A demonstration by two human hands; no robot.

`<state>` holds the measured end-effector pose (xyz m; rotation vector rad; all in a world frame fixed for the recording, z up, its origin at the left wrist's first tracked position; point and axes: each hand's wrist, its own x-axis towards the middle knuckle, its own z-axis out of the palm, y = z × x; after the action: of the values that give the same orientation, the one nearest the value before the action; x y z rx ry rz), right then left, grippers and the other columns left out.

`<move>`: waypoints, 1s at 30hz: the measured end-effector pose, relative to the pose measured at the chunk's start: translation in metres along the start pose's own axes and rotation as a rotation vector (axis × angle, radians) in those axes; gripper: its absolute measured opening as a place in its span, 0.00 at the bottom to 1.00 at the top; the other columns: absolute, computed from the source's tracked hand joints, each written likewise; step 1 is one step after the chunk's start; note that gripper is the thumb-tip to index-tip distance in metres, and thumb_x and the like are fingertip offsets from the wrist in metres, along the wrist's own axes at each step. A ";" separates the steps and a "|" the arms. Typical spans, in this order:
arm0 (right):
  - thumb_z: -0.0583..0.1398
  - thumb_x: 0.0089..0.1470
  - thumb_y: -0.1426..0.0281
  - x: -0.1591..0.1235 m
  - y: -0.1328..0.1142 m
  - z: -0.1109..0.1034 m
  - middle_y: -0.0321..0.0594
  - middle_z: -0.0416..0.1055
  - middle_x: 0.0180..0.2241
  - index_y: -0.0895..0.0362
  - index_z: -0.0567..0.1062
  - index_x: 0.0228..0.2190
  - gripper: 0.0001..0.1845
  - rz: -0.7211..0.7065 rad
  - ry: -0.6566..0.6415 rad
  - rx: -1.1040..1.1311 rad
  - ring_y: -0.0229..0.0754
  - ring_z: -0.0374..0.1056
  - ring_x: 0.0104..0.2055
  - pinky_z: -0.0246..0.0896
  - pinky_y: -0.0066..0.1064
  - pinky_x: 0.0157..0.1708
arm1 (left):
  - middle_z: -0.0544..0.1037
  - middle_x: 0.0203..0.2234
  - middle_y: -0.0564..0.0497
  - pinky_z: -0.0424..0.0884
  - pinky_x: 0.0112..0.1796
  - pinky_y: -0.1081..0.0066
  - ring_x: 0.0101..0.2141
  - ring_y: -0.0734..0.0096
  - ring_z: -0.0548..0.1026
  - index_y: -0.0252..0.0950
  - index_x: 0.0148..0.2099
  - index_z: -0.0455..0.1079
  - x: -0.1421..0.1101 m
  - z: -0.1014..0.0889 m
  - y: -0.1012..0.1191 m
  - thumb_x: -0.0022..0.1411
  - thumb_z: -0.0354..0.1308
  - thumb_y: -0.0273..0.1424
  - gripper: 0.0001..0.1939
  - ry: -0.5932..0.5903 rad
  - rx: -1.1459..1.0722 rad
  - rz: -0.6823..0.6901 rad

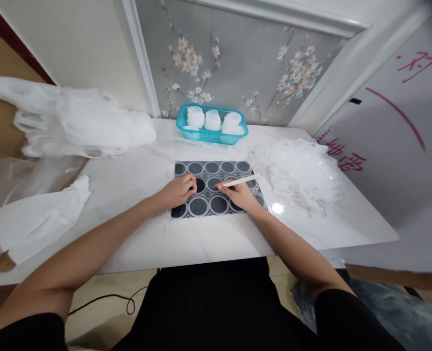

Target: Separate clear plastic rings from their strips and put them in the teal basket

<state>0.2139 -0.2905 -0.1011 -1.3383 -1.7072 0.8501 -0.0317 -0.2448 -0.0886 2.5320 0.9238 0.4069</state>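
Observation:
A dark mat (198, 206) lies on the table, covered by a translucent whitish sheet patterned with rows of circles. One circle (200, 185) between my hands looks blacker than those around it. My left hand (181, 191) rests over the left part of the sheet with its fingers curled together; whatever they hold, if anything, is hidden. Over the right part, my right hand (239, 193) grips a thin white stick-like tool (243, 180). The tool slants up to the right, its lower end near the circle in the middle row.
Behind the mat stands a turquoise basket (212, 137) with several stacks of white discs. A pile of white translucent sheets (99, 122) lies at the left, a heap of clear cut-out scraps (299, 170) at the right. White cloth-like material (40, 219) and clear plastic lie front left.

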 end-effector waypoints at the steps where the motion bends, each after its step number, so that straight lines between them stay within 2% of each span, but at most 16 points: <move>1: 0.60 0.53 0.60 0.000 0.000 0.000 0.43 0.78 0.34 0.57 0.80 0.33 0.14 0.006 0.003 -0.002 0.47 0.72 0.37 0.65 0.37 0.37 | 0.67 0.42 0.45 0.66 0.44 0.62 0.40 0.64 0.70 0.36 0.35 0.64 0.000 0.000 0.001 0.65 0.44 0.33 0.11 0.010 0.000 -0.005; 4: 0.61 0.53 0.61 0.000 -0.002 0.000 0.43 0.78 0.34 0.57 0.80 0.33 0.13 0.019 -0.001 -0.009 0.48 0.73 0.38 0.66 0.37 0.38 | 0.67 0.43 0.45 0.65 0.46 0.63 0.43 0.65 0.69 0.36 0.36 0.64 -0.001 0.001 0.007 0.67 0.42 0.33 0.11 0.096 -0.026 0.011; 7: 0.61 0.53 0.62 -0.001 -0.004 0.000 0.43 0.78 0.34 0.57 0.79 0.33 0.12 0.013 -0.007 -0.021 0.47 0.73 0.37 0.66 0.36 0.37 | 0.71 0.45 0.45 0.63 0.48 0.63 0.46 0.64 0.68 0.35 0.43 0.67 -0.003 0.005 0.017 0.69 0.43 0.34 0.13 0.148 0.020 0.111; 11: 0.60 0.54 0.62 -0.001 -0.004 -0.001 0.42 0.78 0.34 0.57 0.79 0.32 0.12 -0.015 -0.013 -0.023 0.46 0.73 0.37 0.66 0.35 0.37 | 0.73 0.51 0.48 0.60 0.45 0.63 0.42 0.63 0.66 0.36 0.57 0.65 -0.009 0.016 0.031 0.69 0.45 0.38 0.19 0.055 0.254 0.220; 17: 0.60 0.54 0.61 0.000 -0.001 -0.001 0.43 0.78 0.34 0.57 0.79 0.33 0.13 -0.033 -0.020 -0.058 0.46 0.73 0.36 0.67 0.35 0.35 | 0.73 0.53 0.50 0.58 0.42 0.65 0.42 0.63 0.64 0.38 0.58 0.66 -0.013 0.021 0.035 0.69 0.44 0.41 0.22 0.016 0.375 0.252; 19: 0.59 0.56 0.63 -0.005 -0.002 0.002 0.43 0.78 0.34 0.56 0.79 0.32 0.12 -0.094 -0.014 -0.114 0.46 0.73 0.36 0.67 0.35 0.36 | 0.73 0.53 0.51 0.58 0.41 0.65 0.42 0.63 0.63 0.39 0.58 0.66 -0.012 0.020 0.035 0.69 0.44 0.41 0.22 0.016 0.381 0.256; 21: 0.57 0.58 0.65 -0.009 -0.005 0.004 0.42 0.78 0.35 0.55 0.79 0.33 0.11 -0.216 0.001 -0.233 0.46 0.72 0.41 0.66 0.37 0.42 | 0.73 0.53 0.52 0.58 0.40 0.65 0.41 0.64 0.63 0.39 0.58 0.67 -0.012 0.019 0.034 0.69 0.44 0.40 0.21 0.003 0.384 0.262; 23: 0.56 0.59 0.69 -0.007 -0.007 0.002 0.40 0.78 0.37 0.53 0.79 0.35 0.11 -0.376 -0.032 -0.420 0.47 0.68 0.50 0.60 0.40 0.52 | 0.73 0.54 0.52 0.58 0.40 0.65 0.41 0.64 0.63 0.39 0.58 0.67 -0.012 0.017 0.034 0.70 0.44 0.39 0.21 -0.021 0.386 0.272; 25: 0.56 0.57 0.73 0.005 -0.009 -0.007 0.39 0.78 0.38 0.51 0.79 0.38 0.12 -0.473 -0.049 -0.599 0.48 0.62 0.56 0.49 0.45 0.58 | 0.72 0.54 0.52 0.58 0.39 0.65 0.39 0.64 0.64 0.38 0.58 0.66 -0.013 0.014 0.034 0.70 0.44 0.39 0.21 -0.043 0.383 0.281; 27: 0.57 0.55 0.74 0.026 -0.009 -0.025 0.40 0.78 0.38 0.52 0.79 0.38 0.13 -0.421 0.117 -0.693 0.51 0.62 0.55 0.45 0.50 0.59 | 0.72 0.54 0.52 0.58 0.39 0.65 0.38 0.65 0.64 0.38 0.58 0.67 -0.012 0.009 0.036 0.69 0.44 0.38 0.20 -0.060 0.375 0.286; 29: 0.54 0.57 0.71 0.045 -0.006 -0.043 0.44 0.78 0.37 0.56 0.79 0.36 0.13 -0.243 0.467 -0.657 0.53 0.64 0.51 0.51 0.51 0.55 | 0.72 0.54 0.52 0.59 0.38 0.65 0.38 0.65 0.64 0.38 0.55 0.69 -0.010 0.004 0.041 0.69 0.45 0.39 0.20 -0.084 0.377 0.283; 30: 0.54 0.58 0.69 0.049 -0.004 -0.051 0.45 0.78 0.37 0.57 0.79 0.36 0.14 -0.199 0.528 -0.607 0.52 0.66 0.50 0.55 0.49 0.53 | 0.74 0.52 0.52 0.59 0.38 0.65 0.38 0.65 0.65 0.38 0.53 0.71 -0.007 0.003 0.045 0.69 0.46 0.40 0.19 -0.093 0.386 0.273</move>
<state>0.2505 -0.2422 -0.0653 -1.5616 -1.6733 -0.1644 -0.0117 -0.2812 -0.0707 3.0159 0.6740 0.2002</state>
